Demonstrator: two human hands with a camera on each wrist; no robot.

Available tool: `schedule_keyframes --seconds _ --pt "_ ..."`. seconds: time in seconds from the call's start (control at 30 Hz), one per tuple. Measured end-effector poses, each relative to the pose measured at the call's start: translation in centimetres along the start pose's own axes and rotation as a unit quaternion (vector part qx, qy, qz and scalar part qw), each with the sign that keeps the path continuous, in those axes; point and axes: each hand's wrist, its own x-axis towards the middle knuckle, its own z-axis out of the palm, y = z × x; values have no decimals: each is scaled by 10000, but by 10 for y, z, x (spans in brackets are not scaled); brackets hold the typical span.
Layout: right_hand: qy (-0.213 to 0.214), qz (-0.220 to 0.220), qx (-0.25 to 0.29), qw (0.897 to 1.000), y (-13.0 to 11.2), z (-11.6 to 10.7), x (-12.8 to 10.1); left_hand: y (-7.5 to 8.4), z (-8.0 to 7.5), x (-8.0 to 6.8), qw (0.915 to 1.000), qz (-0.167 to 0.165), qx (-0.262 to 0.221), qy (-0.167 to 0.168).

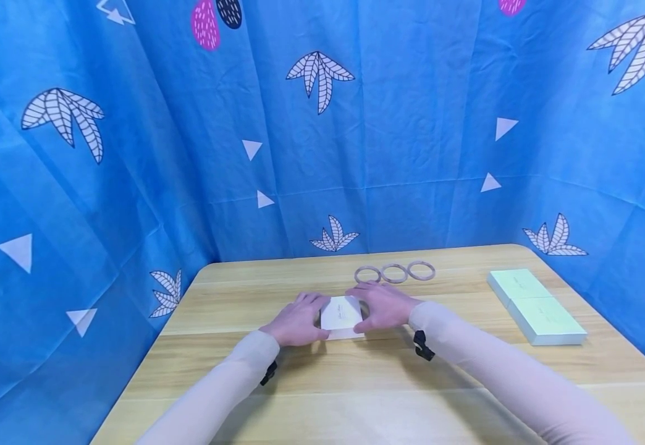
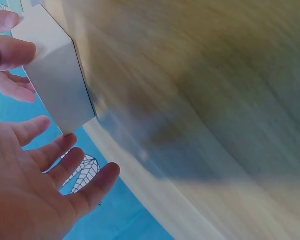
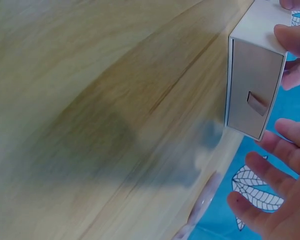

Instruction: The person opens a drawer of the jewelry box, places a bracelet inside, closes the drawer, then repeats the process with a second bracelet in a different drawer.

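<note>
A small white box with faint script on its top lies on the table between both hands. My left hand holds its left side, thumb near the front corner and index fingertip at the back. On the opposite side my right hand holds it in the same way. The left wrist view shows a plain side of the box, with the other left fingers spread apart from it. In the right wrist view, the box has a recessed end panel with a small raised tab. The remaining right fingers stay off it.
Three pinkish rings lie in a row behind the right hand. Two pale green-topped boxes sit end to end on the right of the wooden table. A blue patterned curtain surrounds the table's back and sides.
</note>
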Motion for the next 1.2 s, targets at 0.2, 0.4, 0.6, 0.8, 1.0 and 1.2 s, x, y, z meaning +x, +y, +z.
schedule_keyframes --seconds 0.2,0.4,0.6,0.8,1.0,1.2 --pt "-2 -47 28 10000 -2 1 4 0 -3 -2 9999 -125 56 -5" --pt "-3 -74 14 10000 -5 2 7 -2 -3 -2 9998 -190 44 -17" --pt "94 -165 -18 9998 -4 6 10 -3 -4 -1 9997 -212 -133 2" --pt "111 -127 -73 9998 -5 5 11 1 -4 7 9995 -237 -99 156" --pt "57 -113 29 9999 -6 4 12 7 1 19 9984 -473 162 245" --pt "34 -71 -5 10000 -4 7 13 10 8 25 9968 -771 178 115"
